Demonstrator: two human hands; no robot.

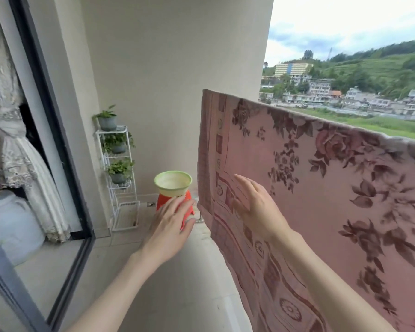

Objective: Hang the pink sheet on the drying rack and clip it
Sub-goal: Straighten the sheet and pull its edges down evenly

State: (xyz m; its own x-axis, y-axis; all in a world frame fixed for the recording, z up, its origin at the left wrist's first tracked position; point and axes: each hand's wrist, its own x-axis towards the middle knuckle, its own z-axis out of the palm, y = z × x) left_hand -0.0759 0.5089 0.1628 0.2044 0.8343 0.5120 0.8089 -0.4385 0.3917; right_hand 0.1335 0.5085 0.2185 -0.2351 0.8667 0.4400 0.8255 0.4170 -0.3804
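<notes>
pink sheet hangs over a line or bar hidden under its top fold, filling the right half of the frame from centre to the right edge; dark floral print, patterned border down its left edge. rack itself not visible, no clip seen on the fabric

right hand centre frame, fingers straight and spread, against or just in front of the sheet near its left border; can't tell if it actually touches. holds nothing

left hand left of it, lower centre, fingers extended and relaxed, empty, well off the sheet

behind the left hand: red stool on the floor with a green-rimmed basin on top. left of that a white wire plant stand with three potted plants. far left: dark-framed glass door, lace curtain tied back behind it. upper right: hillside and buildings under cloudy sky
</notes>
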